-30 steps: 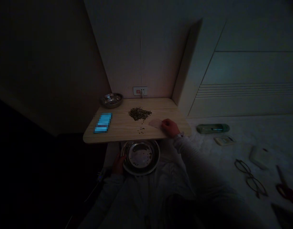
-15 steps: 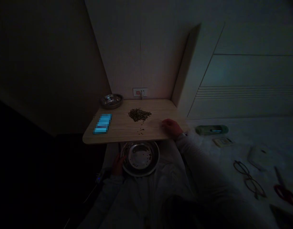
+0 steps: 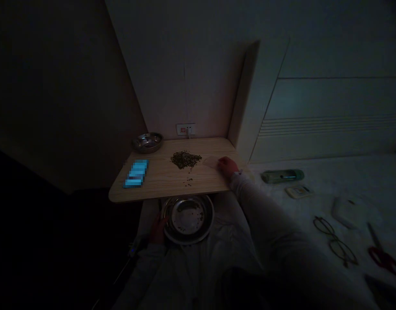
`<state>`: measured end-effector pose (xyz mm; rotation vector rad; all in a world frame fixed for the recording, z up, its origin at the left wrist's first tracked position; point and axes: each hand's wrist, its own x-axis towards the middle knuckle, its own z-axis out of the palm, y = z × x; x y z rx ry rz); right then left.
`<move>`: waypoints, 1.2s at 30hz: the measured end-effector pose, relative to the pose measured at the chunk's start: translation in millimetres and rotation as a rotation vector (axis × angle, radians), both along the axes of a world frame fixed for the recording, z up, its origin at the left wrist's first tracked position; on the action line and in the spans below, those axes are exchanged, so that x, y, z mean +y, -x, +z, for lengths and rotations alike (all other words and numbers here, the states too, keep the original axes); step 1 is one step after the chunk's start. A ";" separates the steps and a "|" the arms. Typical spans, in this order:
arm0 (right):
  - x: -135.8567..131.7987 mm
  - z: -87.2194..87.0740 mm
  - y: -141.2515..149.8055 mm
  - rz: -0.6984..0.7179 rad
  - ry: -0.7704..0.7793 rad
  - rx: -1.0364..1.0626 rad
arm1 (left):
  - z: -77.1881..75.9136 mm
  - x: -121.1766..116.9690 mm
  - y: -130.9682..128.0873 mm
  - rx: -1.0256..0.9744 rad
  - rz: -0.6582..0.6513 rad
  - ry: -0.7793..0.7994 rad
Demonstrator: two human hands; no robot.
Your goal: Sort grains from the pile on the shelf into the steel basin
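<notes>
My right hand (image 3: 228, 166) is closed on a thin, translucent flat piece (image 3: 211, 162), perhaps plastic, low over the right side of the small wooden table (image 3: 153, 189). The left end of this piece lies just right of a pile of small dark grains (image 3: 185, 159), whose exact kind is too dim to tell. A few loose grains (image 3: 189, 180) are scattered nearer the table's front edge. My left hand (image 3: 157, 230) grips the left rim of a round steel basin (image 3: 189, 240) on my lap, under the table edge. Some grains lie in the basin.
A second steel bowl (image 3: 148, 143) stands at the table's back left, with a lit phone (image 3: 136, 173) before it. A socket (image 3: 185, 129) is on the wall. On the bed to the right lie a green case (image 3: 282, 176), eyeglasses (image 3: 335, 237) and red-handled scissors (image 3: 383, 258).
My right hand has moved slightly farther back over the table, and the translucent piece in it shows more clearly. The view has shifted a little. My left hand stays on the basin.
</notes>
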<state>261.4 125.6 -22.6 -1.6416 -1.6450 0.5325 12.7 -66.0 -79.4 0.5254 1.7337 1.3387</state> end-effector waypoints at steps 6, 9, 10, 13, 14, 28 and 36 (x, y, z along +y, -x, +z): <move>-5.2 -0.2 5.6 -0.038 -0.040 0.149 | -3.6 0.5 0.6 0.035 0.018 0.019; -24.1 0.7 20.4 0.151 0.011 0.320 | -2.1 -0.9 -0.2 0.038 0.004 -0.026; -32.5 0.8 25.9 0.220 0.021 0.361 | -1.0 -1.2 -0.3 0.024 -0.008 -0.042; -59.3 0.4 40.3 0.357 0.022 0.364 | 1.2 -1.5 0.1 -0.028 -0.042 -0.029; -67.4 -0.1 43.7 0.378 0.020 0.339 | 0.9 -1.4 0.3 -0.032 -0.035 -0.016; -71.8 -9.8 38.4 0.309 -0.007 0.194 | -15.6 2.4 2.1 -0.001 0.034 -0.042; -68.8 -15.2 33.6 0.344 0.033 0.267 | -17.7 2.9 5.0 0.027 0.034 0.011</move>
